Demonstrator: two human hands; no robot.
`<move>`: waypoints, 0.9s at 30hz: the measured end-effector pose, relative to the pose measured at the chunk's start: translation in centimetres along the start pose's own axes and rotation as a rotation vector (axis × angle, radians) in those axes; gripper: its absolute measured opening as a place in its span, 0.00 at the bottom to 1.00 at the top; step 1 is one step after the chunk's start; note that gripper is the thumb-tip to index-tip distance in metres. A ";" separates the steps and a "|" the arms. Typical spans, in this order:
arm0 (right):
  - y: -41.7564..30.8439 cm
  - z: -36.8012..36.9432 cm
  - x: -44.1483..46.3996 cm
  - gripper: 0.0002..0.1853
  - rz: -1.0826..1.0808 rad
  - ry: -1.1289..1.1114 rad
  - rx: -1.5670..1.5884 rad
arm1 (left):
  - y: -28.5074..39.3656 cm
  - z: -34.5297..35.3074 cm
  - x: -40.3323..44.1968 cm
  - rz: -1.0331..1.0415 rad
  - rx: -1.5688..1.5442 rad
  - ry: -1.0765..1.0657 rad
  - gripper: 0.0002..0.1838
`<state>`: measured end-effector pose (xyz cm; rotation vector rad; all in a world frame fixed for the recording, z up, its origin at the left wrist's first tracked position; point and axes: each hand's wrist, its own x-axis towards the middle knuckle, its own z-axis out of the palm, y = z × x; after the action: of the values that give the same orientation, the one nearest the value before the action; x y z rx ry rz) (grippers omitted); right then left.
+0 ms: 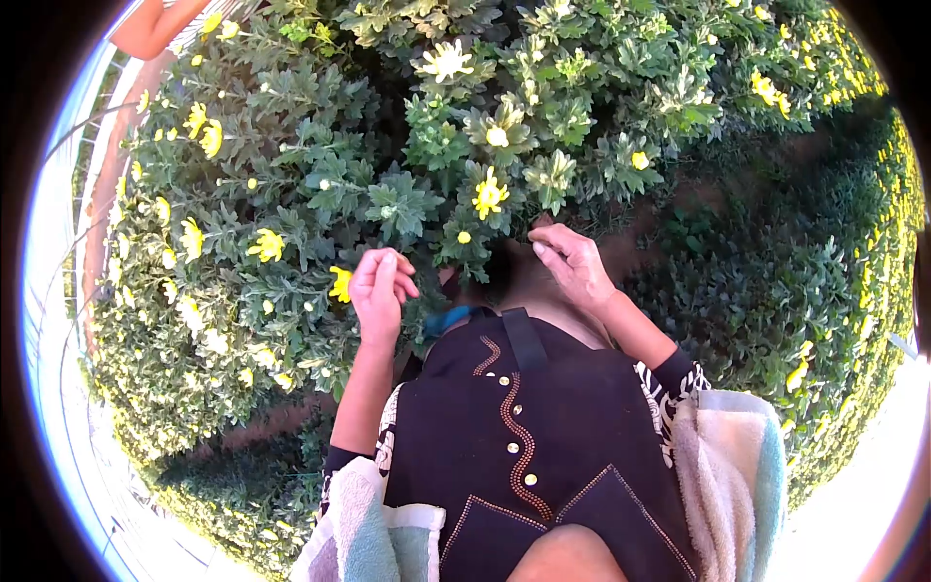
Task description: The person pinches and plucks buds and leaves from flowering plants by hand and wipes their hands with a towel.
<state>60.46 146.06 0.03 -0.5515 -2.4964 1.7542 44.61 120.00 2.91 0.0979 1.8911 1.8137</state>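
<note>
My left hand (380, 293) is raised in front of the body, fingers loosely curled towards the thumb. Just left of it a yellow chrysanthemum flower (340, 284) shows, partly behind the hand. My right hand (579, 272) has its thumb and index finger drawn close together near the lower leaves. Whatever either hand may hold is too small or hidden to make out. Between and above the hands stand leafy chrysanthemum plants (400, 206). An open yellow flower (490, 194) and a small yellow bud (464, 237) rise there.
Chrysanthemum rows spread on both sides, with a shaded soil path (698, 184) at right. Another person's arm (155, 27) reaches in at the upper left. Towels (732, 475) hang at my sides over a dark buttoned garment (582, 417). Thin curved wires (73, 136) line the left edge.
</note>
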 end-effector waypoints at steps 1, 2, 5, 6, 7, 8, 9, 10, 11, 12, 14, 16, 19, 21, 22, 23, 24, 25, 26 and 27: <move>0.3 -0.9 0.9 0.14 -0.022 -0.013 0.050 | 0.2 1.4 -0.6 0.009 -0.009 -0.048 0.10; 0.5 -1.4 2.1 0.14 -0.026 -0.021 0.061 | 0.9 2.5 -0.7 -0.020 0.000 -0.150 0.10; 0.9 -1.8 6.6 0.22 -0.053 -0.133 0.153 | 3.1 8.3 1.4 0.164 0.168 -0.079 0.13; 1.8 -1.3 8.1 0.22 -0.056 -0.151 0.159 | 3.0 9.6 2.6 0.185 0.159 0.007 0.15; 2.8 -0.3 9.7 0.23 -0.020 -0.189 0.292 | 1.9 9.9 4.1 0.218 0.244 0.084 0.16; 3.3 0.6 11.3 0.23 0.016 -0.228 0.425 | 0.5 9.9 5.7 0.252 0.332 0.161 0.16; 2.7 1.1 12.7 0.24 -0.006 -0.222 0.431 | -0.2 9.7 7.0 0.252 0.340 0.181 0.16; 1.9 1.6 14.1 0.24 -0.028 -0.213 0.436 | -0.8 9.6 8.1 0.225 0.418 0.223 0.17; 1.9 2.5 15.7 0.25 -0.068 -0.178 0.393 | -0.9 9.6 9.4 0.201 0.492 0.264 0.18; 1.2 3.1 17.0 0.25 -0.089 -0.120 0.400 | -0.8 9.7 10.0 0.198 0.494 0.281 0.18; -0.2 3.6 19.1 0.27 -0.048 -0.146 0.284 | -0.2 9.9 11.4 0.063 0.291 0.358 0.22; -1.4 4.1 20.6 0.30 -0.068 -0.148 0.243 | 0.7 9.6 12.4 -0.004 0.225 0.351 0.23; -2.7 5.0 21.9 0.30 -0.009 -0.177 0.146 | 1.0 8.9 13.9 -0.121 0.109 0.310 0.25; -2.9 5.6 22.0 0.27 -0.024 -0.176 0.128 | 1.1 8.4 14.8 -0.158 0.123 0.286 0.24; -2.9 6.1 21.9 0.25 -0.029 -0.168 0.143 | 1.0 7.8 14.9 -0.205 0.154 0.254 0.23; -3.0 6.2 21.6 0.21 -0.025 -0.162 0.106 | 0.6 7.5 15.2 -0.200 0.119 0.242 0.19; -3.4 6.1 21.5 0.17 -0.024 -0.153 0.068 | 0.2 7.2 15.2 -0.149 0.007 0.205 0.13; -3.2 6.7 21.2 0.10 -0.048 -0.081 0.142 | 0.0 6.7 15.3 -0.126 0.000 0.191 0.09; -3.3 6.9 20.6 0.10 -0.047 -0.085 0.133 | -0.8 6.1 15.4 -0.103 -0.009 0.178 0.06; -3.4 6.9 20.1 0.09 -0.111 -0.021 0.115 | -1.4 5.7 15.6 -0.102 -0.020 0.179 0.06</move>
<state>39.19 145.08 -2.70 -0.3809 -2.3698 1.8560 33.88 131.22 -3.10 -0.1701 1.9596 1.8242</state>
